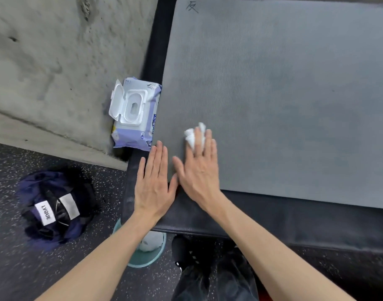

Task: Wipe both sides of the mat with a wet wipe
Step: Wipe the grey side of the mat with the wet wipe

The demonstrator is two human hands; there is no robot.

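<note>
Mat [284,101] lies flat on the dark bench [273,222], looks thin, floppy and grippy, so I'd lift its near-left corner; my left hand [153,181] rests flat, right hand [199,168] presses the soft wet wipe [191,135] under straight fingers.

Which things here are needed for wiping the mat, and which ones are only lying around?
For the job:
mat
wet wipe, under the right hand
left hand, flat at the mat's corner
wipes pack, lid open

Lying about:
dark bag on the floor
teal bin below the table edge
</note>
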